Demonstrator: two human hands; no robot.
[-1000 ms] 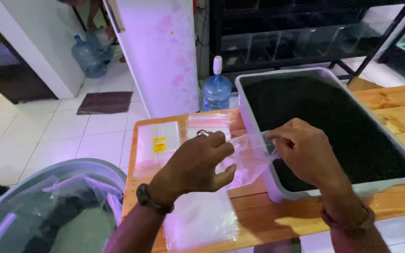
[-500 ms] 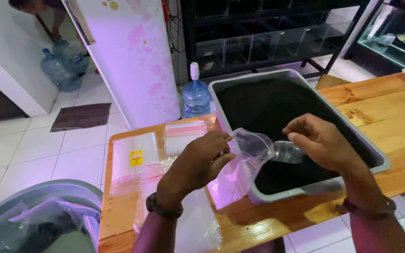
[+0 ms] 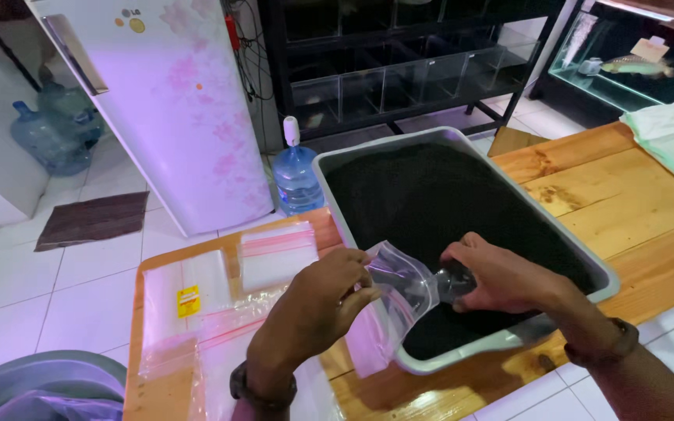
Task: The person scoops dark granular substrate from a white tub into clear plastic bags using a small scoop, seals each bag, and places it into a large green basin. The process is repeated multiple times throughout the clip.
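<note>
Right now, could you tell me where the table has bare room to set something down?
Bare wood lies on the table between the grey tray and the white cloth. The left end is crowded with plastic bags, and both hands hold a clear bag over the tray's near rim.

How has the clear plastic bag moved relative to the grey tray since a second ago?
Yes. The clear plastic bag moved rightward from over the wooden table, and its mouth now hangs over the grey tray rim.

tray [image 3: 604, 274] on table [image 3: 626, 195], bags [image 3: 196, 292] left
</note>
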